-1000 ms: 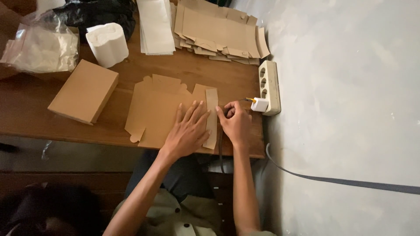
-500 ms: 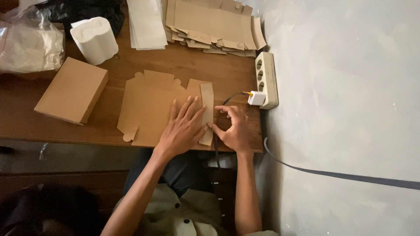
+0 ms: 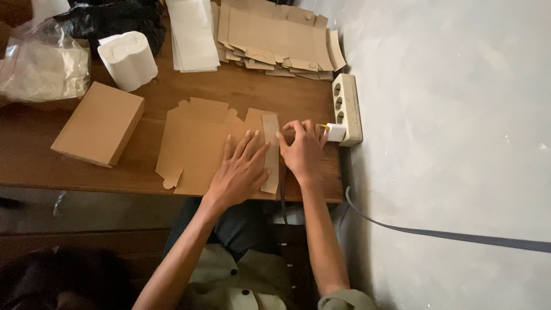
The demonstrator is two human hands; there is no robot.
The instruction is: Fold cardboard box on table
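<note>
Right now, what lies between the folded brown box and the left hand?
In the head view, only the flat cardboard blank lies between the folded box and the left hand, which presses on it.

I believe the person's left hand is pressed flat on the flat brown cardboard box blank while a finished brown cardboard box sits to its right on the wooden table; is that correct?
Not quite: in the head view the finished brown cardboard box sits to the left of the flat brown cardboard box blank, not its right. The left hand does lie flat on the blank, on the wooden table.

Wooden surface [image 3: 69, 166] bearing a closed brown box [image 3: 99, 123], a white paper roll [image 3: 128, 59], clear plastic bag [image 3: 41, 68], stacked flat cardboard blanks [image 3: 275, 34], and a power strip [image 3: 346, 106] at its right edge.
</note>
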